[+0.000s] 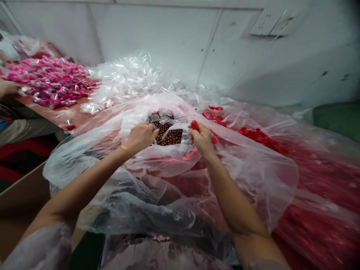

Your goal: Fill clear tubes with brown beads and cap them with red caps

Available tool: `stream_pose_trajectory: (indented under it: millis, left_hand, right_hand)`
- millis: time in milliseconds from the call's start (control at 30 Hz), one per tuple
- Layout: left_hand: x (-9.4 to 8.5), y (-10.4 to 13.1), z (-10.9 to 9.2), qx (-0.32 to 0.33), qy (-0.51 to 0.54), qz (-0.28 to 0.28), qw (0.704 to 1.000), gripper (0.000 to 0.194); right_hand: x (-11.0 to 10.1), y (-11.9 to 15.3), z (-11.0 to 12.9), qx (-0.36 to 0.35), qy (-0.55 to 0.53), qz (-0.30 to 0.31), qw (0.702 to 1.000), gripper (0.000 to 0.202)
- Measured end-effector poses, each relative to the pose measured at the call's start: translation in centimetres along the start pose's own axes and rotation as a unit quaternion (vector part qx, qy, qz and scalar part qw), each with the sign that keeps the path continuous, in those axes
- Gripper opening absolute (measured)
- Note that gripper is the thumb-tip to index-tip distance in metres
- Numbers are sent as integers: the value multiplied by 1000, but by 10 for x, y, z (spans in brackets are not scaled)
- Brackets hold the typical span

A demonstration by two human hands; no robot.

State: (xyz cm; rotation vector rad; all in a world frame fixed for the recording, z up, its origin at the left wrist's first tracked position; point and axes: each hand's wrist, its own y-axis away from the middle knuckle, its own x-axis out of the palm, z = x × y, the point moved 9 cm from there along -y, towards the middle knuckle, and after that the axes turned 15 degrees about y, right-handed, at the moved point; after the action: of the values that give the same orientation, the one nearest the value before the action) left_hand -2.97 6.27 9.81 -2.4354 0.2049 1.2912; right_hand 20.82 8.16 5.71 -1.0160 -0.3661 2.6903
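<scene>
Beads [168, 135], small and likely slippery, centre frame; left hand [140, 137] grip pinching thin, limp bag [157, 117]; right hand [201, 140] grip pinching light red piece [194, 124]. Best held at edges.

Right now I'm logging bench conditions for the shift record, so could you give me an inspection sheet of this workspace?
Surface: reddish-brown table, mostly buried under clear plastic sheeting.
Job's things: pile of small brown beads in an opening of the sheeting; small red piece; small clear bags lying on the beads.
Clutter: heap of empty clear bags; pile of filled pink packets; red pieces under the plastic.
Grips: left hand at the bead pile's edge, what it holds cannot be told; right hand pinches the red piece.
Cables: nothing seen.
Surroundings: white wall with socket plate; another person's hand at far left; cardboard box lower left.
</scene>
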Motion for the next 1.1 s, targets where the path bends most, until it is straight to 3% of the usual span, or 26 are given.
stream_pose_trajectory:
  millis: [33, 100, 267, 400, 533, 700, 867, 1000, 1100]
  left_hand:
    - [20, -20, 4, -48, -20, 39, 998, 47]
    - [40, -48, 14, -93, -37, 62, 993, 47]
    - [47, -77, 43, -145, -39, 39, 988, 37]
    - [50, -77, 41, -174, -30, 26, 984, 42]
    - [43, -74, 24, -121, -90, 40, 988, 32]
    - [63, -74, 14, -25, -179, 207, 961, 22]
    - [87, -85, 3, 7, -89, 195, 977, 17]
    - [93, -86, 15, 1, -41, 165, 985, 14]
    - [85, -84, 26, -26, 158, 119, 980, 15]
  right_hand:
    - [11, -1, 5, 12, -55, -6, 998, 19]
    - [29, -1, 6, 42, -132, -14, 990, 16]
    - [38, 1, -1, 46, -173, -11, 984, 13]
    - [36, 1, -4, 34, -174, -12, 984, 13]
    - [35, 0, -5, 14, -123, -27, 992, 14]
    - [34, 0, -6, -2, -114, -33, 993, 14]
    - [33, 2, -7, 4, -123, -29, 992, 15]
    - [33, 2, -6, 5, -143, -23, 989, 15]
    - [35, 3, -4, 7, -198, -6, 980, 16]
